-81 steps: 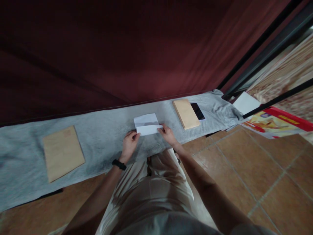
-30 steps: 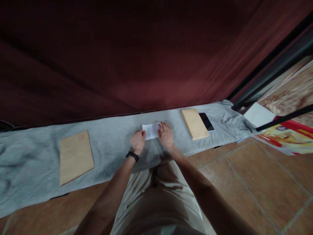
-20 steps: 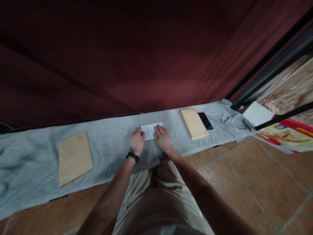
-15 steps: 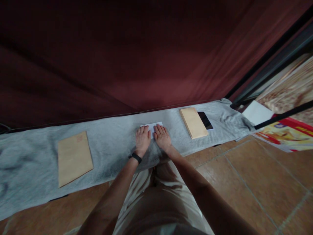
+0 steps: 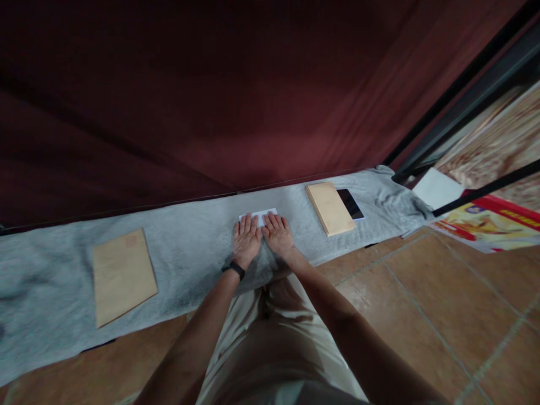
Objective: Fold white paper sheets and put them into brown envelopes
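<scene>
No legible text, yellow lettering on red band of poster [image 5: 502,216] too blurred to read, faint reddish stamp mark on left envelope [image 5: 122,275] unreadable, phone [image 5: 350,203] screen dark, no labels or numbers

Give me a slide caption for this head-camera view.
Left hand and right hand pressed flat on folded white paper.

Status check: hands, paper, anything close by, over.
Left hand and right hand flat, side by side on folded white paper. No grip. Nothing crowding; brown envelopes lie apart.
</scene>
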Available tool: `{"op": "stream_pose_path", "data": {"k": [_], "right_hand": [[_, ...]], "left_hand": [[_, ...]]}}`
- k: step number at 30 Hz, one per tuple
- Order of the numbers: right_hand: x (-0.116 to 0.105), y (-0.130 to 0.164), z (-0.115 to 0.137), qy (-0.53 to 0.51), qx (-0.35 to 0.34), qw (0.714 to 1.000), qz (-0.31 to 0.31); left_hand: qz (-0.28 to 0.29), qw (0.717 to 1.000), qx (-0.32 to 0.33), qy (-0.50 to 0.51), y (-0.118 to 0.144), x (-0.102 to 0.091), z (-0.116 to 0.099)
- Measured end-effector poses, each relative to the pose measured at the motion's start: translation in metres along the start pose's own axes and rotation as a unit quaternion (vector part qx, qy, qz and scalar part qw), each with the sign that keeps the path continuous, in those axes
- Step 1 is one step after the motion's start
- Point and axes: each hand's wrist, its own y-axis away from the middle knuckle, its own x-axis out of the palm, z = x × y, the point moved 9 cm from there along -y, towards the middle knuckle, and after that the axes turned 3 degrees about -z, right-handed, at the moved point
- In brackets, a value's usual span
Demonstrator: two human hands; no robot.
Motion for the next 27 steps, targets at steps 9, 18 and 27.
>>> {"op": "stream_pose_path", "data": {"k": [9,18,27], "right_hand": [[-0.006,0.007,-0.023,-0.001,0.035,0.999,-0.02],[-0.016,0.004,-0.027,0.003,0.059,0.998,-0.021],[0.003,-0.021,0.017,-0.012,-0.06,0.998,0.02]], "left_hand": [[-0.013,0.999,-0.05,-0.011,0.006,-0.001,0.015],[-0.019,0.998,-0.046,-0.026,0.008,-0.002,0.014],[-0.045,0.998,-0.03,-0.02,0.009,-0.002,0.014]]}}
